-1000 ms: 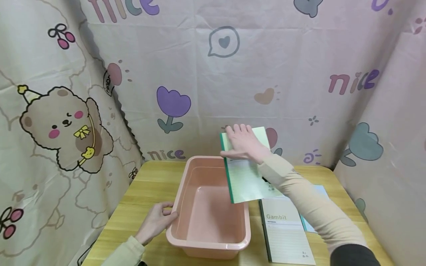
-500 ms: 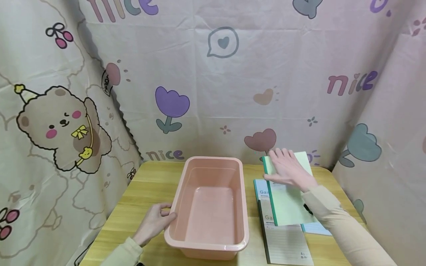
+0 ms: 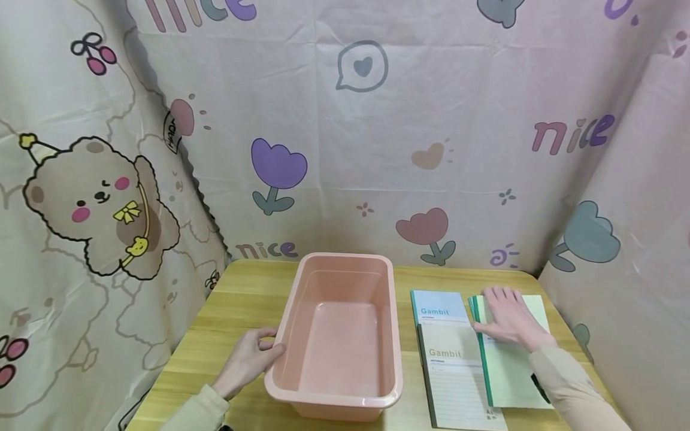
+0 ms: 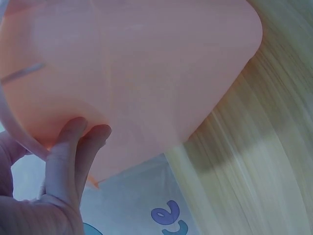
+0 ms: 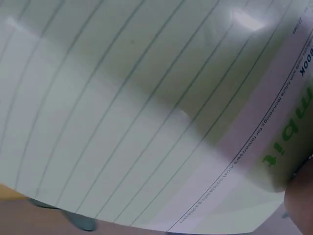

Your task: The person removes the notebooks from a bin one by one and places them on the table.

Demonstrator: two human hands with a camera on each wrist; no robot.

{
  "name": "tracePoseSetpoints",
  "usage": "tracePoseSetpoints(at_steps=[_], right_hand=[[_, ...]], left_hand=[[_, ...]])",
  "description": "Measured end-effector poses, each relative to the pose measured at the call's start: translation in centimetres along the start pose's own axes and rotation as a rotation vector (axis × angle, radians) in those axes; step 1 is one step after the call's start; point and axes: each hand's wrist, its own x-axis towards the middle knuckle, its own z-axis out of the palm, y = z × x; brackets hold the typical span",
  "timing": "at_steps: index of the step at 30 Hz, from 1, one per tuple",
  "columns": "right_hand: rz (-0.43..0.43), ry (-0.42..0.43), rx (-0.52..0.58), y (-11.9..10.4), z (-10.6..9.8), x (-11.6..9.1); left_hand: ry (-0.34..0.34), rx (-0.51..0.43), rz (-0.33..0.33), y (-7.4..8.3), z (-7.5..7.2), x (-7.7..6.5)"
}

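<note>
My left hand [image 3: 249, 362] grips the left rim of a deep pink plastic basin [image 3: 396, 347]. Its thumb lies over the rim, and in the left wrist view the fingers [image 4: 63, 161] press against the basin's wall. On the right, my right hand [image 3: 512, 320] holds a pale green notebook [image 3: 507, 377] with a darker green spine, its thumb over the spine edge and its fingertips at the top edge. That notebook lies over a blue one [image 3: 471, 306], mostly hidden. Up close in the right wrist view is the lined cover [image 5: 122, 112].
Left of the green notebook, a beige Gambit notebook [image 3: 458, 389] overlaps a light blue Gambit notebook [image 3: 439, 304]. All rest on a wooden table [image 3: 259, 293]. Printed curtains [image 3: 345, 149] hang behind the table and at both sides.
My right hand has carried the green notebook from over the basin's right edge to the right and down onto the blue one. The left hand stays on the rim.
</note>
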Motion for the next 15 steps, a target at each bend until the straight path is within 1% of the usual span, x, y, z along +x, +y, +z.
tracePoseSetpoints(at_steps=[3,7,10,15], right_hand=[[0.024,-0.010,0.017,1.0,1.2,-1.2],[0.064,-0.027,0.030,2.0,2.4,-2.2],[0.090,-0.033,0.026,2.5,3.0,-2.7],[0.099,-0.029,0.042,3.1,3.4,-3.1]], left_hand=[[0.006,0.004,-0.008,0.0,0.0,0.0],[0.005,0.001,-0.011,0.1,0.0,0.0],[0.011,0.009,-0.015,0.2,0.0,0.0],[0.017,0.021,-0.011,0.2,0.1,0.0]])
